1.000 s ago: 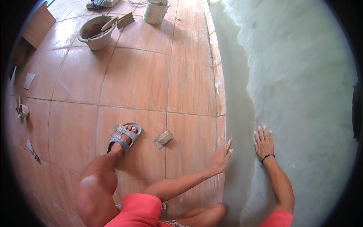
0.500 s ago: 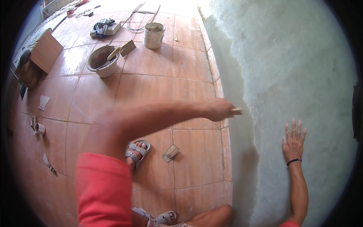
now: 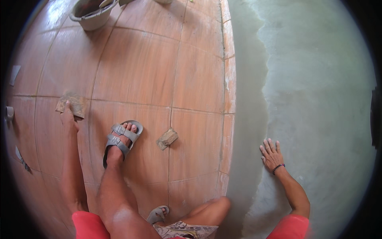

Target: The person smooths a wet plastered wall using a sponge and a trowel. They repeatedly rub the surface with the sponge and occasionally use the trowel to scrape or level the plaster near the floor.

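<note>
My left hand [image 3: 69, 116] is stretched out to the left, low over the tiled floor. It grips the edge of a flat, brown, mottled rectangular piece [image 3: 73, 103]; its exact kind cannot be told. On the right, my right hand [image 3: 272, 156] lies flat with fingers apart on the grey plastered wall [image 3: 318, 107]. A darker grey strip of plaster [image 3: 250, 79] with a ragged edge runs between the tile skirting and the paler plaster. Near my sandalled foot, a small brown block on a flat piece [image 3: 167, 138] rests on the floor.
A bucket [image 3: 92, 18] with a handled tool in it stands at the upper left. At the left rim are a white scrap [image 3: 14, 75], a cup [image 3: 10, 113] and a small bladed tool [image 3: 22, 159]. Tile skirting [image 3: 229, 87] borders the floor along the wall.
My left hand has swung from the wall's lower edge to the far left with the flat brown piece. My view has tilted downward; my right hand is still on the wall.
</note>
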A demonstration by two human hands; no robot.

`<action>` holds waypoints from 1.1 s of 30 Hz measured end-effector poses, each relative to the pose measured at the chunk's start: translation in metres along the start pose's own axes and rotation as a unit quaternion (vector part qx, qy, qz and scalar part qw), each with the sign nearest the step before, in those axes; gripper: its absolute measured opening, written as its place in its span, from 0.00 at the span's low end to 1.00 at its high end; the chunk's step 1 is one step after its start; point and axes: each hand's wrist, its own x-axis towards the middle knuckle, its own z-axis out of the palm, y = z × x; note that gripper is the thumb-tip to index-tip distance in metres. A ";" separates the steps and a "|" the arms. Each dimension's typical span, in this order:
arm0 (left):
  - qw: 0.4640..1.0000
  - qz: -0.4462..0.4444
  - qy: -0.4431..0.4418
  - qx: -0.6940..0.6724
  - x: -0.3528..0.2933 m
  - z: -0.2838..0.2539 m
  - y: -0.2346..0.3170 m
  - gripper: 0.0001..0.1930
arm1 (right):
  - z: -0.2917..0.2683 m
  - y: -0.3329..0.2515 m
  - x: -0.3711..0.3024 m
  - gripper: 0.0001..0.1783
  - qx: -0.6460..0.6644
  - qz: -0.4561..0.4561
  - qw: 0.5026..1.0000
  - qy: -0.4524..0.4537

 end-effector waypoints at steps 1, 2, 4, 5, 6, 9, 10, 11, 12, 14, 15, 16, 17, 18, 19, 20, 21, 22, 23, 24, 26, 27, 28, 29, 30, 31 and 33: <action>0.998 -0.027 0.057 -0.018 0.020 -0.020 -0.017 0.24 | 0.002 -0.004 0.004 0.30 -0.003 -0.013 1.000 -0.014; 0.997 -0.036 0.063 -0.031 0.045 -0.044 -0.035 0.23 | 0.005 -0.004 0.011 0.31 -0.017 -0.016 1.000 -0.014; 0.995 -0.033 0.078 -0.060 0.099 -0.090 -0.047 0.23 | 0.002 0.000 0.042 0.31 -0.036 -0.022 0.999 0.003; 0.994 -0.038 0.075 -0.072 0.112 -0.101 -0.052 0.23 | 0.001 0.005 0.052 0.32 -0.041 -0.012 0.999 0.008; 0.993 -0.045 0.069 -0.086 0.121 -0.105 -0.056 0.22 | -0.001 0.013 0.058 0.32 -0.048 0.001 0.999 0.013; 0.991 -0.031 0.081 -0.102 0.147 -0.120 -0.058 0.21 | -0.014 0.018 0.080 0.34 -0.052 0.046 0.998 0.010; 0.991 -0.017 0.095 -0.092 0.152 -0.120 -0.055 0.21 | -0.017 0.019 0.082 0.34 -0.050 0.064 0.997 0.004; 0.991 -0.002 0.108 -0.081 0.156 -0.120 -0.052 0.21 | -0.016 0.019 0.085 0.35 -0.063 0.070 0.996 0.006; 0.989 0.018 0.132 -0.064 0.156 -0.117 -0.054 0.23 | -0.016 0.020 0.085 0.35 -0.077 0.076 0.994 0.004; 0.985 0.045 0.164 -0.027 0.154 -0.114 -0.053 0.24 | -0.012 0.018 0.080 0.36 -0.091 0.084 0.992 -0.005; 0.981 0.063 0.181 -0.009 0.154 -0.117 -0.047 0.25 | -0.013 0.017 0.077 0.36 -0.089 0.085 0.992 -0.009; 0.980 0.057 0.193 0.005 0.149 -0.113 -0.049 0.26 | -0.013 0.014 0.070 0.37 -0.091 0.089 0.992 -0.021; 0.977 0.051 0.205 0.019 0.143 -0.109 -0.051 0.27 | -0.012 0.012 0.061 0.37 -0.090 0.088 0.991 -0.036; 0.973 0.051 0.221 0.032 0.144 -0.117 -0.047 0.27 | -0.017 0.010 0.058 0.37 -0.087 0.085 0.992 -0.043; 0.968 0.070 0.229 0.077 0.143 -0.125 -0.044 0.28 | -0.020 0.009 0.053 0.37 -0.084 0.082 0.992 -0.051; 0.960 0.089 0.237 0.123 0.142 -0.134 -0.040 0.30 | -0.023 0.007 0.047 0.37 -0.080 0.076 0.992 -0.055; 0.950 0.109 0.241 0.168 0.140 -0.138 -0.040 0.31 | -0.020 0.002 0.039 0.37 -0.075 0.072 0.993 -0.059; 0.906 0.082 0.331 0.249 0.138 -0.139 -0.044 0.31 | -0.018 -0.002 0.029 0.37 -0.071 0.068 0.993 -0.064; 0.880 0.082 0.362 0.295 0.134 -0.141 -0.049 0.31 | -0.015 -0.006 0.019 0.37 -0.068 0.064 0.993 -0.069; 0.856 0.077 0.384 0.338 0.130 -0.143 -0.054 0.31 | -0.013 -0.009 0.007 0.37 -0.066 0.061 0.993 -0.073; 0.802 0.080 0.417 0.420 0.118 -0.158 -0.062 0.31 | -0.009 -0.020 -0.017 0.37 -0.054 0.050 0.993 -0.088; 0.778 0.084 0.427 0.453 0.113 -0.166 -0.066 0.31 | -0.008 -0.024 -0.028 0.37 -0.047 0.043 0.993 -0.099; 0.754 0.086 0.435 0.486 0.107 -0.172 -0.075 0.31 | -0.008 -0.028 -0.041 0.37 -0.041 0.036 0.992 -0.111; 0.729 0.086 0.439 0.518 0.102 -0.178 -0.084 0.31 | -0.008 -0.031 -0.058 0.37 -0.029 0.028 0.992 -0.123; 0.702 0.090 0.447 0.546 0.095 -0.187 -0.091 0.31 | -0.008 -0.030 -0.075 0.37 -0.017 0.019 0.991 -0.131; 0.677 0.092 0.454 0.572 0.090 -0.194 -0.099 0.31 | -0.009 -0.027 -0.094 0.36 -0.005 0.012 0.990 -0.141; 0.638 0.095 0.463 0.609 0.079 -0.210 -0.113 0.31 | -0.011 -0.006 -0.126 0.35 -0.042 0.034 0.994 -0.098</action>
